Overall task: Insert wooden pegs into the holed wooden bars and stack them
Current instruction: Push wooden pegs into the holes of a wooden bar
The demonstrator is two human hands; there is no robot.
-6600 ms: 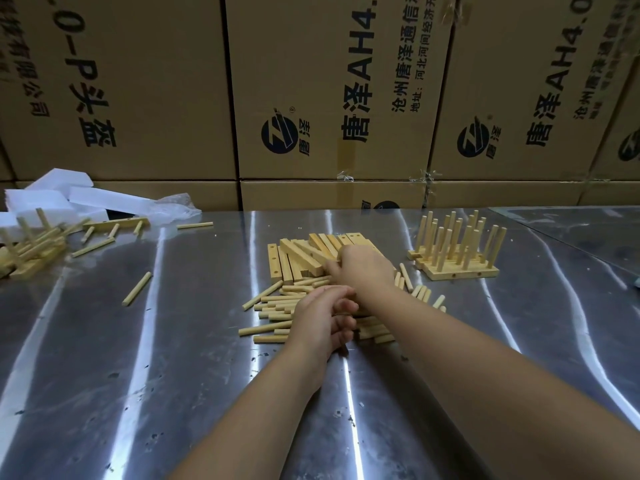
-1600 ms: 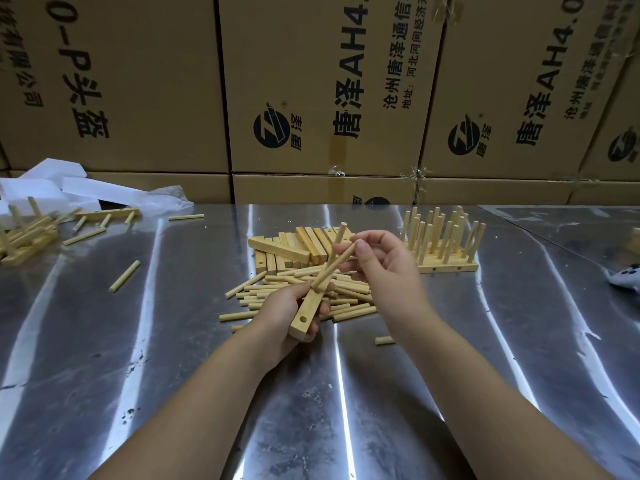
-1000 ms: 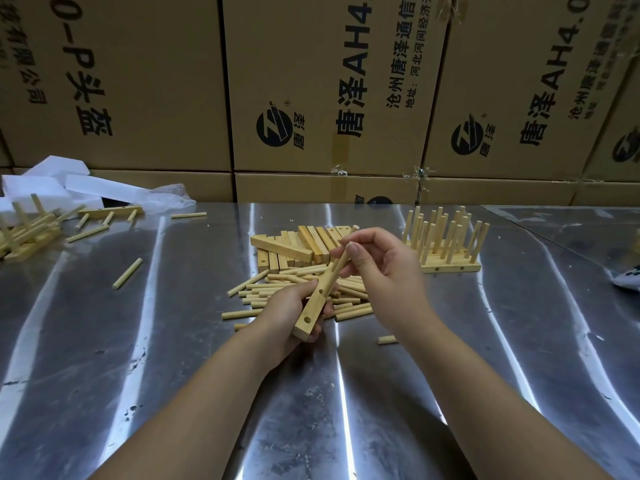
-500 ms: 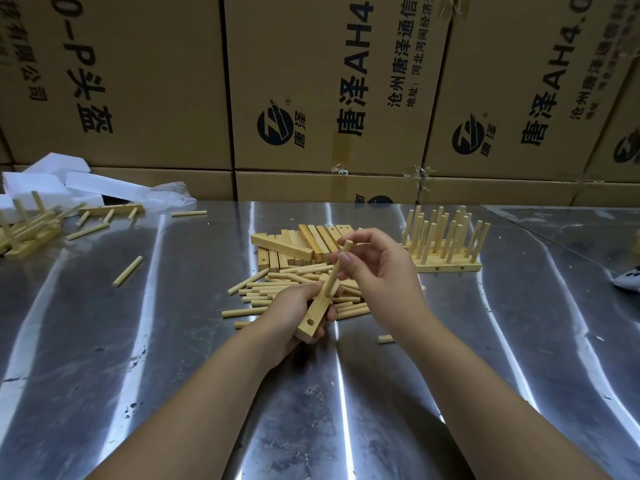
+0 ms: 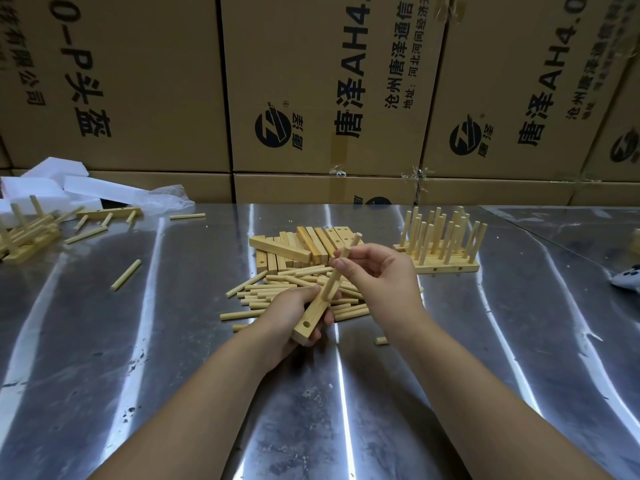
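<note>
My left hand (image 5: 289, 315) grips a holed wooden bar (image 5: 311, 318) above the metal table, with one empty hole showing near its lower end. My right hand (image 5: 375, 275) pinches a wooden peg (image 5: 334, 277) that stands in the bar's middle. A second peg (image 5: 353, 242) sticks up past my right fingers, its base hidden. Behind my hands lies a heap of loose pegs (image 5: 277, 292) and a row of bare bars (image 5: 298, 249). A stack of finished pegged bars (image 5: 441, 245) stands to the right.
Steel table (image 5: 173, 358) runs to a wall of cardboard boxes (image 5: 311, 98). More pegged bars (image 5: 24, 233), stray pegs (image 5: 126, 274) and white foam blocks (image 5: 55, 185) sit at the far left. A short peg stub (image 5: 381, 340) lies by my right wrist.
Earlier both hands were down in the heap. They lifted a bar and a peg; over the last second my right hand has set the peg into the bar.
</note>
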